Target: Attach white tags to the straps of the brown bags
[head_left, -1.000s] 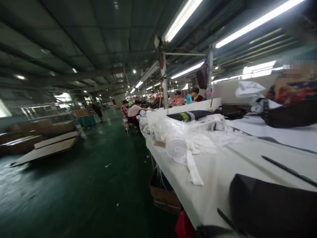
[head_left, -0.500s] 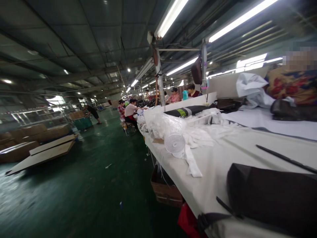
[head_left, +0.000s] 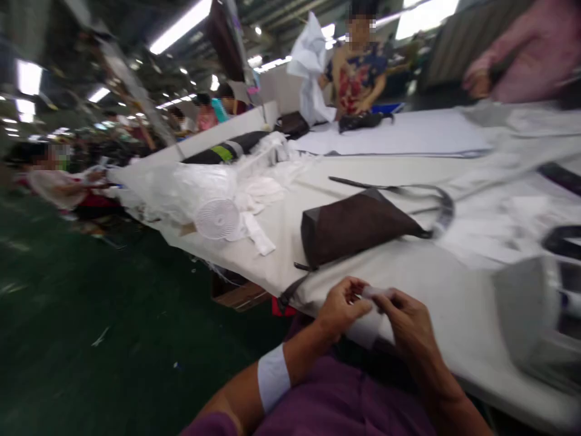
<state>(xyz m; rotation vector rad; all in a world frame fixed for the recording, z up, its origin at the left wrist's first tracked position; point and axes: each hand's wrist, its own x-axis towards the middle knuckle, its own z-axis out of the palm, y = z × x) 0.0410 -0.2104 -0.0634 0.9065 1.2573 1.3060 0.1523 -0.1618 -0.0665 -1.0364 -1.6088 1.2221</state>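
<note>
Close to my body, at the near edge of the table, my left hand (head_left: 342, 307) and my right hand (head_left: 411, 324) meet at a small whitish piece (head_left: 377, 292), blurred, perhaps paper or film. Thumb and fingers of the right hand pinch it. My left hand's fingers curl at its other end and look closed on it. Just beyond them a dark brown bag (head_left: 358, 224) lies on the pale table cover (head_left: 436, 284), its strap (head_left: 442, 203) looping to the right. A white band (head_left: 273, 376) wraps my left forearm.
Left of the bag are a round white fan (head_left: 218, 219) and crumpled clear plastic (head_left: 181, 184). A grey machine-like object (head_left: 529, 315) stands at right. Across the table a person (head_left: 358, 79) handles a dark item beside white sheets (head_left: 399, 136). An open carton (head_left: 238, 293) sits below the edge.
My view has swung right and down to the table. Both my hands, out of view before, now show with the whitish piece between them. The dark bag is now seen whole.
</note>
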